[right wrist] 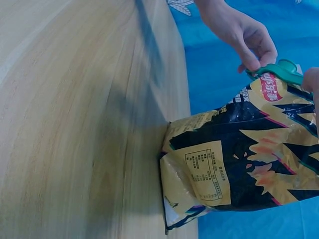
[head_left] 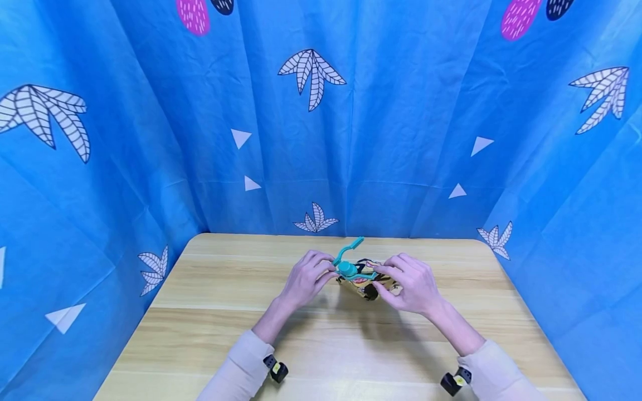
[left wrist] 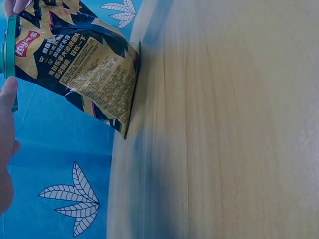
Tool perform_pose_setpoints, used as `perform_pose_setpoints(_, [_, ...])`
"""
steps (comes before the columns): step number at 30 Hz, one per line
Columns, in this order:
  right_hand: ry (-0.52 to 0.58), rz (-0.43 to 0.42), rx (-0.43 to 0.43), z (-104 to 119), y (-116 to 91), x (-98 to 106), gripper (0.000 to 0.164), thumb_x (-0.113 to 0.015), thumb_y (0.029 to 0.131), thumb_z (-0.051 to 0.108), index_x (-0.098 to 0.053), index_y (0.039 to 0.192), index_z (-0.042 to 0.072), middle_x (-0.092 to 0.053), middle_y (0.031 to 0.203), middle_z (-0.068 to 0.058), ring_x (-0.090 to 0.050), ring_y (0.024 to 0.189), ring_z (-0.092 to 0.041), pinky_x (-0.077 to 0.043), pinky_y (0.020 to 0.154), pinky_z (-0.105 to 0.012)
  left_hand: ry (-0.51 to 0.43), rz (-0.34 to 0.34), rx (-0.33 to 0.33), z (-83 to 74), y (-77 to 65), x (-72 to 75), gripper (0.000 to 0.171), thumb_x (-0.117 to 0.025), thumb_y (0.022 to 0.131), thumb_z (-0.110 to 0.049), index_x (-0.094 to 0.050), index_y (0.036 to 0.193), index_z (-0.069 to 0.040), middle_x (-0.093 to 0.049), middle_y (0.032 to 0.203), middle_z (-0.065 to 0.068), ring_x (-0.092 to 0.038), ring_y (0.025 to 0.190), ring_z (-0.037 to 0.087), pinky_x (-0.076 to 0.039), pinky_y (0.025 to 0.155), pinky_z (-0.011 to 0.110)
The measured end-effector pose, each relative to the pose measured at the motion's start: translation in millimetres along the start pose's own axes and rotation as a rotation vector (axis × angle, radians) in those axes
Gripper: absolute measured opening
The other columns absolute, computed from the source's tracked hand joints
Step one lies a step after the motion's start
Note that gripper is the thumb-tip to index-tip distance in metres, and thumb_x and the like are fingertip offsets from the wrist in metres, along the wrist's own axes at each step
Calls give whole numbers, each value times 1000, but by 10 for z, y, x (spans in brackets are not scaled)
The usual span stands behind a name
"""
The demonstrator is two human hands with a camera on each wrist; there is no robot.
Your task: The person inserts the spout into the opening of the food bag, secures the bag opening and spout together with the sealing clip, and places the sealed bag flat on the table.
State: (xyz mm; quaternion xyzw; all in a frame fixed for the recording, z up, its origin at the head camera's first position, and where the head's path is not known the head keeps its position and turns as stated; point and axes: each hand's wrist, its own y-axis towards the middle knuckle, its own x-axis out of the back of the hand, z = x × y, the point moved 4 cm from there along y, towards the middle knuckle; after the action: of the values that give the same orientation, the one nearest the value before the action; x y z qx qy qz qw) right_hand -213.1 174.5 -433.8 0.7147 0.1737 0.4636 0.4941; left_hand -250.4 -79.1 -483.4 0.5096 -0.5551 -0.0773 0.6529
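Observation:
A gold-and-black bag of chips [right wrist: 239, 159] stands on the table, its bottom edge down, also seen in the left wrist view as a bag of chips [left wrist: 94, 64]. At its top sits a teal bag clip [head_left: 347, 269] with a round cap; one clip arm [head_left: 351, 248] swings up and away from the other, which lies along the bag's mouth. My left hand [head_left: 307, 281] pinches the clip's left end. With thumb and fingers, my right hand [head_left: 412, 283] pinches the clip's other end by the bag's top; the exact contact is partly hidden.
The wooden table [head_left: 210, 334] reaches back to a blue patterned curtain [head_left: 391, 139], which stands close behind the bag and along both sides. Each wrist wears a small black camera, one on the left [head_left: 276, 368] and one on the right [head_left: 456, 381].

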Motion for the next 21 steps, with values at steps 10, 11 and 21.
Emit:
perform_pose_setpoints(10, [-21,-13,7,22,64,14,28,-67,98,39,-83,96,16,-71,80,4,-61,66,-13,-46,49,-25,2,5,1,-9,8,11,14,-84,87,-18,-74,98,-16,-75,111,2,-66,105,19,-59,90,31])
perform_pose_setpoints(11, [-22,-14,8,24,68,15,28,-67,98,39,-83,96,16,-71,80,4,-61,66,-12,-45,48,-25,4,6,-1,-9,6,11,14,-83,88,-19,-75,98,-16,-75,111,2,-66,105,19,-59,90,31])
perform_pose_setpoints(21, [-35,-12,15,38,85,21,27,-66,98,38,-83,94,16,-71,80,3,-62,67,-13,-48,49,-26,2,3,-6,-3,21,14,20,-86,85,-18,-76,103,-16,-77,111,2,-66,106,18,-59,92,31])
